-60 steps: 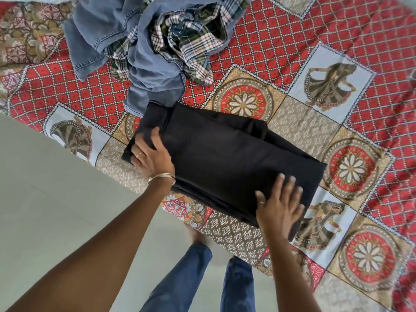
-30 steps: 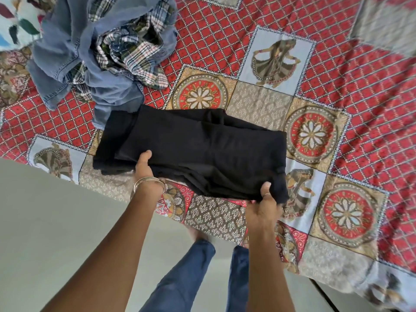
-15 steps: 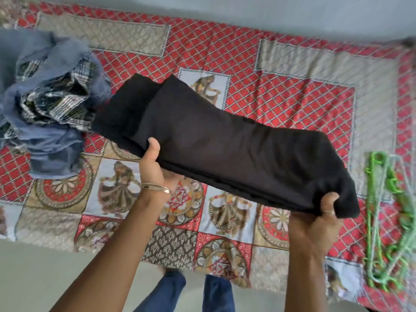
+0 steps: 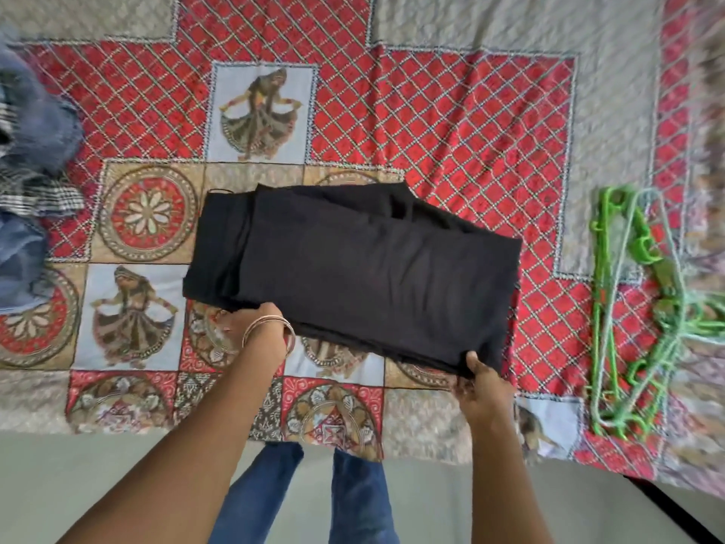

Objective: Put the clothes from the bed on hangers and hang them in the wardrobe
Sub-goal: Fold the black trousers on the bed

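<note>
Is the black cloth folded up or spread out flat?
Folded. The black cloth is a neat block with stacked layers showing at its edges, held by the left hand and right hand.

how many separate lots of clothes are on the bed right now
2: a folded black garment mid-bed, gripped by both hands, and a blue and plaid heap at the left edge; the heap's individual pieces can't be counted.

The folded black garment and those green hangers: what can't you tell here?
Head view only:
- Folded black cloth garment: its type, hidden by the folds.
- Green plastic hangers: their count, tangled and blurred.
- Blue denim and plaid clothes pile: cut off by the left edge.
- Wardrobe: out of frame.
</note>
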